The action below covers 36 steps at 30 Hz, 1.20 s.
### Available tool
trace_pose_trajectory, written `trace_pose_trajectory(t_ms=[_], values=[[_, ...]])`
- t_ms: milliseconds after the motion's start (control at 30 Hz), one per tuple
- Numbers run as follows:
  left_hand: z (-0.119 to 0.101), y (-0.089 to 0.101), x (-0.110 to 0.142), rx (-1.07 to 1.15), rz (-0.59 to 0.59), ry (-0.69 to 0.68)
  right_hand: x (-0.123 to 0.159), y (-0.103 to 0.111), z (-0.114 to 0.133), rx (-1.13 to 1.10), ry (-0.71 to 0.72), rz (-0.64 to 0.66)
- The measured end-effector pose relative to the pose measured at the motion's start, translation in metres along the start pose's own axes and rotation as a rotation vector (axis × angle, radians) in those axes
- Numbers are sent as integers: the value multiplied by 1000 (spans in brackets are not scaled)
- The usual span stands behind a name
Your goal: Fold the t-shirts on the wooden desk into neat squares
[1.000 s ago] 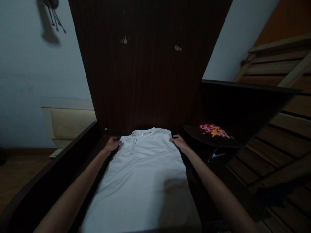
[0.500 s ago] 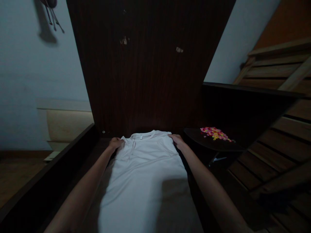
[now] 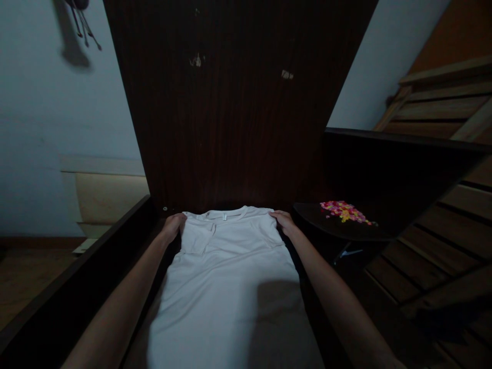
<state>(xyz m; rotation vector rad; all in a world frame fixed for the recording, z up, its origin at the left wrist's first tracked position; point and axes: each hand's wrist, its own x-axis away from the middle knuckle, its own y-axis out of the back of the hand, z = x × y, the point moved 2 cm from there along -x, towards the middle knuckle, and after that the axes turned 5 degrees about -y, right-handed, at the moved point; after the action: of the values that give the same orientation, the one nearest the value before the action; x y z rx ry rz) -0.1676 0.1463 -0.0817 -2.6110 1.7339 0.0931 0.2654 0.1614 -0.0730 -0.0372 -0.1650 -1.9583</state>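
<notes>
A white T-shirt (image 3: pixel 234 287) lies spread on a dark surface (image 3: pixel 130 266), its neckline at the far end, close to a tall dark wooden panel (image 3: pixel 238 128), and its body running toward the camera. A small label (image 3: pixel 225 217) shows inside the neckline. Both short sleeves lie folded in over the front, creases run across the chest, and a broad shadow falls on the lower right part of the cloth. The left hand (image 3: pixel 176 225) is clamped on the shirt's shoulder corner at the left of the view, fingers closed on the edge. The right hand (image 3: pixel 282 220) pinches the opposite shoulder corner, thumb and fingers together on the fabric.

Just beyond the right hand, a dark rounded shelf (image 3: pixel 315 221) bears a loose cluster of pink, red and yellow pieces (image 3: pixel 346 211), too small to identify. A low dark side board (image 3: pixel 77 279) runs along the left. Farther out, a pale wall (image 3: pixel 49 123) stands behind the panel, and a slatted wooden frame (image 3: pixel 442 215) leans at the right.
</notes>
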Motion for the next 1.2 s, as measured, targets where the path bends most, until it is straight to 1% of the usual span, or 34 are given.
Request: trace_pose_trajectory(t_ms=[67, 133, 400, 600, 767, 867, 1000, 1100, 1200], values=[[-3, -1, 2, -1, 71, -10, 0, -1, 2, 17, 20, 2], [-5, -1, 2, -19, 103, -26, 0, 0, 5, 41, 48, -4], [-9, 10, 3, -117, 8, -150, -2, 2, 7, 192, 131, -86], [-11, 12, 4, -201, 17, -193, -1, -5, 11, 344, 165, -99], [-16, 19, 3, -338, -9, -202, 1, 0, 18, 409, 182, -128], [-20, 24, 3, -398, -9, -210, 4, 3, 20, 364, 191, -83], [-27, 28, 3, -412, 6, -241, 7, 5, 22, 247, 197, -2], [-32, 30, 4, -364, 17, -280, 6, 6, 28, 124, 188, 41], [-37, 31, 5, -281, 24, -314, 4, 8, 33, -2, 144, 68]])
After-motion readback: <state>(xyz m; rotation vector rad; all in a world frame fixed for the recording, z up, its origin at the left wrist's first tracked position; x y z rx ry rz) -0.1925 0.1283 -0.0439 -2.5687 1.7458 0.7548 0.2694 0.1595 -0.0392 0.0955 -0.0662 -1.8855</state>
